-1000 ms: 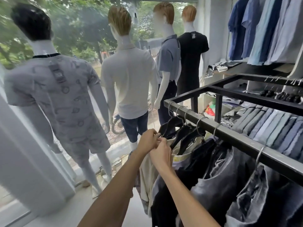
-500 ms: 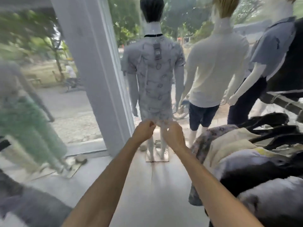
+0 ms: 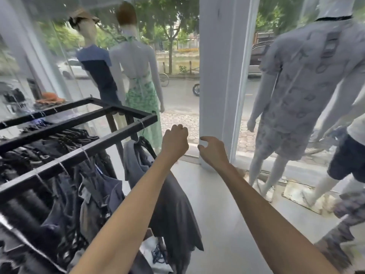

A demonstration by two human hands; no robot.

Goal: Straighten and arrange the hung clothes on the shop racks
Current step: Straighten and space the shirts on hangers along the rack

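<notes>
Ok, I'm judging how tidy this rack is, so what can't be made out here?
Head view only:
1. Left hand: its back faces the camera, so whether it holds anything is hidden.
2. Dark clothes on the rack: blurred and cut by the left edge; hanger spacing unclear.
3. Grey garment: the left forearm covers part of it.

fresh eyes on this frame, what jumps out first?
Two bare forearms reach up the middle: the left hand curled into a fist, the right hand loosely clawed, neither visibly holding anything. At left stands a black rack crowded with dark clothes, a grey garment hanging at its window end. Beyond, at the glass, stand a mannequin in a green skirt and, at right, a mannequin in a grey printed set.
</notes>
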